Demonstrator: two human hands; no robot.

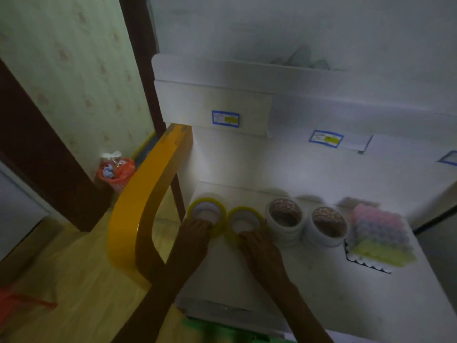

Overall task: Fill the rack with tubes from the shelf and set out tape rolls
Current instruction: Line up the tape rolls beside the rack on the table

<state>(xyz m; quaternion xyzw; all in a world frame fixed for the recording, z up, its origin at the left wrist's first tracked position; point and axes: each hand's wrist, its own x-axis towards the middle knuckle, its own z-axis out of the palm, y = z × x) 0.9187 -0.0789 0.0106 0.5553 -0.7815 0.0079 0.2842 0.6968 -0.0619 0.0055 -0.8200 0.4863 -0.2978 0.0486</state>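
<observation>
White table (309,280): each hand's grip seemingly holds a yellow tape roll, left hand (197,231), right hand (257,246).

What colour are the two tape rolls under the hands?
Yellow tape rolls; head view.

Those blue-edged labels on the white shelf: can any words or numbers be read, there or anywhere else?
Left label: print too blurred to read.
Middle label: too blurred.
Right label: cut off by the frame, unreadable.
Tape rolls: no text visible.
</observation>
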